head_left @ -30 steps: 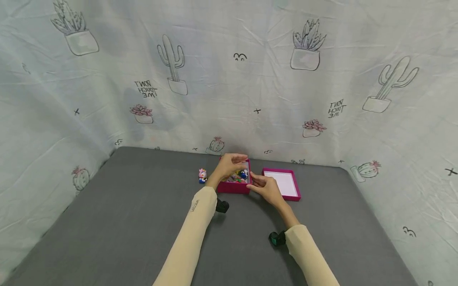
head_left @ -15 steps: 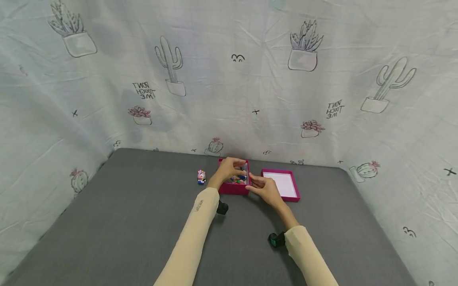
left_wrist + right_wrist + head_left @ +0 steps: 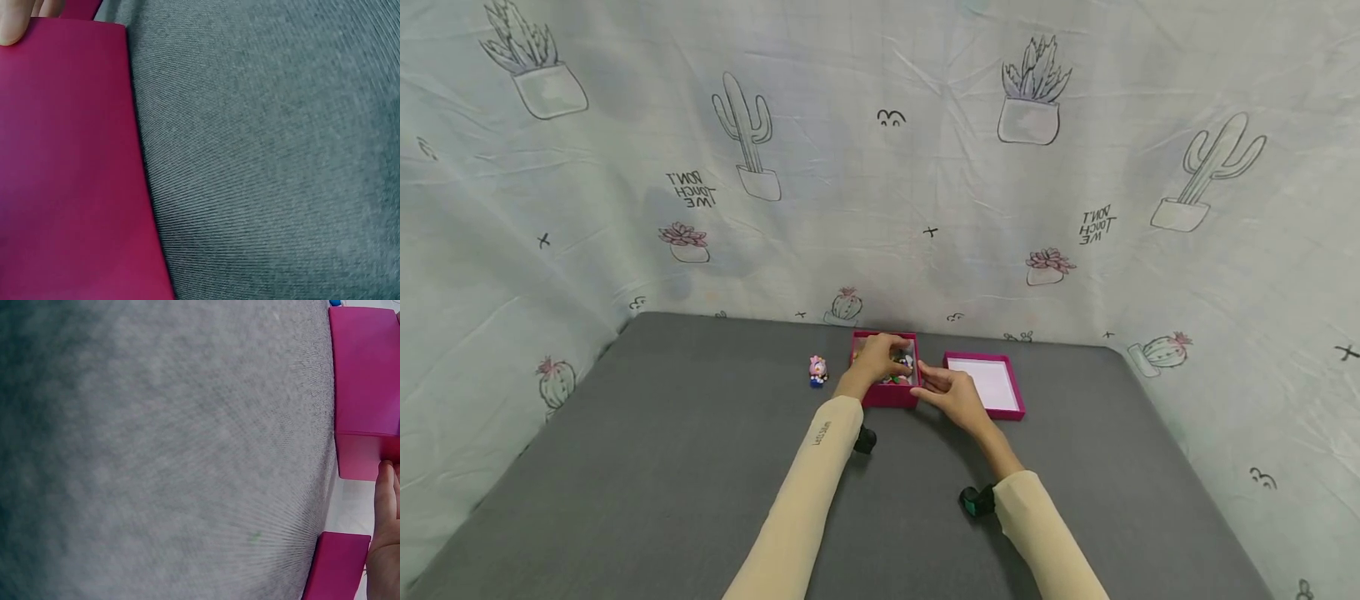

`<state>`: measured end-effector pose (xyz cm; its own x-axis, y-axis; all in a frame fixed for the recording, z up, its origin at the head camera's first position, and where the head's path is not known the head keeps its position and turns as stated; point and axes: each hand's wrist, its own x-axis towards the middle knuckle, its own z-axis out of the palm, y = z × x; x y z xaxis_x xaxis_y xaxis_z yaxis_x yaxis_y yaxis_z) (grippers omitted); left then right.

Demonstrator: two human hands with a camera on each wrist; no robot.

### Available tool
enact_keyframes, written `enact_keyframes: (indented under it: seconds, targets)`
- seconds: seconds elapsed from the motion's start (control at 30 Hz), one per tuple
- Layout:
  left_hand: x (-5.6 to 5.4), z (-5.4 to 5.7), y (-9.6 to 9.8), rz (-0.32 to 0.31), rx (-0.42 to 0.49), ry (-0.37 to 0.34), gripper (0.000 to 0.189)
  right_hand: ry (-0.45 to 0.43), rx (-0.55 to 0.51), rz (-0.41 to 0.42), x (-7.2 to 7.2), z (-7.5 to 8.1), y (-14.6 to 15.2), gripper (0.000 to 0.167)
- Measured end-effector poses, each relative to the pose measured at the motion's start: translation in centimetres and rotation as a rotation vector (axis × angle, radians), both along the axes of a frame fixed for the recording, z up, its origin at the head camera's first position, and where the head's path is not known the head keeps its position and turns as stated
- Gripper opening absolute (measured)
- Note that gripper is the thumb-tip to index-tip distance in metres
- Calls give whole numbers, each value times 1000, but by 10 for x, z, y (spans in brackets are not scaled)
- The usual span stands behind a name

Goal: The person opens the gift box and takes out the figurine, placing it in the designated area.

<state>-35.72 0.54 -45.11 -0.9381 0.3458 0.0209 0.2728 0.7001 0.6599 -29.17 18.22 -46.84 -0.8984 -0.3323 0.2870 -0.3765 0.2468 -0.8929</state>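
Observation:
My left hand (image 3: 876, 358) reaches down into an open magenta box (image 3: 891, 396), its thumb and fingers spread over several small colourful figurines (image 3: 901, 379). Whether the fingers hold one of these is hidden. At the box's right front corner rests my right hand (image 3: 955, 396), its thumb toward the front and its fingers on the side wall. In the right wrist view a straight finger (image 3: 385, 487) touches the box. A fingertip (image 3: 12, 22) shows at the box's top edge in the left wrist view. One pink and blue figurine (image 3: 817, 372) stands left of the box.
Right of the box lies the magenta lid (image 3: 1021, 392), white inside facing up. A grey cloth covers the table (image 3: 685, 467). Behind hangs a white curtain (image 3: 850, 167) printed with cacti, closing in the far edge and both sides.
My left hand has moved slightly right and lower over the box, uncovering its left back corner. My right hand keeps its place at the box. The whole view has shifted a little.

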Motion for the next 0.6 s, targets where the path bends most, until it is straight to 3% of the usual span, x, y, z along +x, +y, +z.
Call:
enact_keyframes:
  seconds: [0.1,0.27,0.43,0.6]
  targets:
    - [0,1,1,1,-40,-3,57,-13,7,3,6,11,-3,46]
    - [-1,2,3,1,-73,11,57,-17,2,-1,7,14,-3,46]
    - [-1,1,6,35,-86,22,53,10,5,-12,-1,1,-1,46]
    - [-1,0,9,27,-137,62,52,7,15,-44,-9,-15,2,48]
